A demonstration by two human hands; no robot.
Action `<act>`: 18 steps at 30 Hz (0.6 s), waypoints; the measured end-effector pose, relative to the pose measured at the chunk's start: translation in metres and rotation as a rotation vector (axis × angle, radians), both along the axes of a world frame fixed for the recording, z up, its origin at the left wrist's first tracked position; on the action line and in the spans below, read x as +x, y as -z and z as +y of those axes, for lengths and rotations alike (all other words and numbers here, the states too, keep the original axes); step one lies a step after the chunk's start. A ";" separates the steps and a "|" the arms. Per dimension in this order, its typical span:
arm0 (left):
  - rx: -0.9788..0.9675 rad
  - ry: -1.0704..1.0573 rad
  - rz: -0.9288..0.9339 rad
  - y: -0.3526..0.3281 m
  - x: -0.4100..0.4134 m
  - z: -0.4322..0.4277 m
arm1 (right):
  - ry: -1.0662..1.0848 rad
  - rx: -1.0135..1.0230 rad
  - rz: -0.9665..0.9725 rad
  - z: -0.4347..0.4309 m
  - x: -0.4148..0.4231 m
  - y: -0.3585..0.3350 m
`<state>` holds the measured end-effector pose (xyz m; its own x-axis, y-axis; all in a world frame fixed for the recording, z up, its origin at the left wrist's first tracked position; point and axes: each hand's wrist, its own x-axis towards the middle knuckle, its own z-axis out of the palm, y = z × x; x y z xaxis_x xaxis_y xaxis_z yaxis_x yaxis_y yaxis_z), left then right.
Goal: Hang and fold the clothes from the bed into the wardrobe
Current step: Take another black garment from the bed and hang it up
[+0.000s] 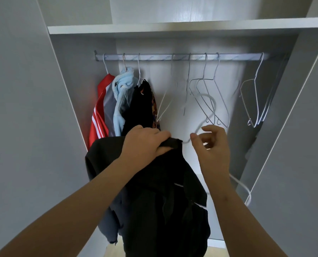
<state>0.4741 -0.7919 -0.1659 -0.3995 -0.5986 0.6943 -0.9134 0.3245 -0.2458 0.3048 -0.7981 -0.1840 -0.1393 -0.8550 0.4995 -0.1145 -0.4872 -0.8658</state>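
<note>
In front of the open wardrobe hangs a black garment, and my left hand grips it at its top edge. A white wire hanger rises out of that edge, its hook curving up below the rail. My right hand is just right of the left, thumb and curled fingers around the hanger's wire neck. One hanger arm sticks out behind my right wrist. A grey-blue piece of cloth hangs under the black garment at the left.
A red jacket, a light blue garment and a black one hang at the rail's left end. Several bare wire hangers hang to the right. A white shelf runs above. Grey doors flank the opening.
</note>
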 end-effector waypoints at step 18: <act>0.164 0.222 0.621 -0.044 0.044 0.023 | -0.460 0.617 0.658 -0.016 0.006 0.104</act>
<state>0.5185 -0.7691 -0.1221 -0.0819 -0.6658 0.7416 -0.7766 0.5090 0.3712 0.3108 -0.8144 -0.2883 0.4123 -0.8913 -0.1889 -0.5738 -0.0930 -0.8137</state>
